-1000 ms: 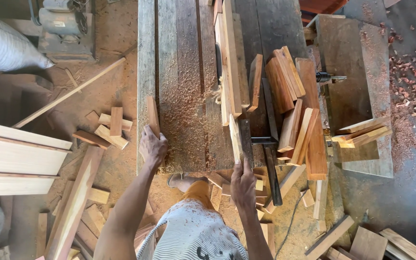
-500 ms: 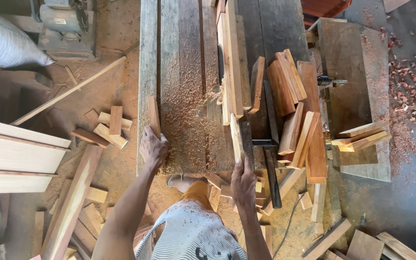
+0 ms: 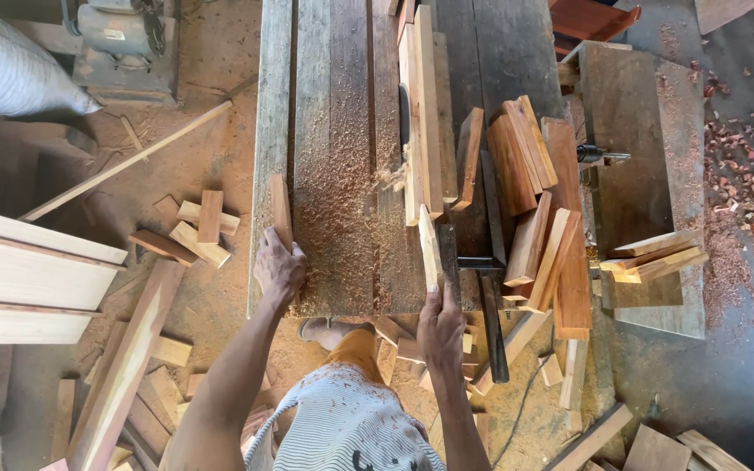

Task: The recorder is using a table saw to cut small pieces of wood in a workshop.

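Note:
I stand at the near end of a long wooden saw bench [image 3: 338, 113] strewn with sawdust. My left hand [image 3: 277, 266] grips a short reddish wood strip [image 3: 281, 209] standing on edge near the bench's left side. My right hand [image 3: 441, 327] holds the near end of a pale narrow wood strip [image 3: 429, 249] that lies lengthwise on the bench. Just ahead of it runs a long upright board [image 3: 424, 105], beside the saw slot.
A stack of reddish cut blocks [image 3: 534, 192] fills the bench's right side, with a dark metal square [image 3: 486, 296] beside it. Offcuts [image 3: 202, 228] litter the floor at left. Pale planks [image 3: 28, 279] lie far left. A side table [image 3: 634, 166] stands at right.
The view has drifted a little. Both hands stay on their strips; the pale strip in my right hand has slid slightly forward along the bench.

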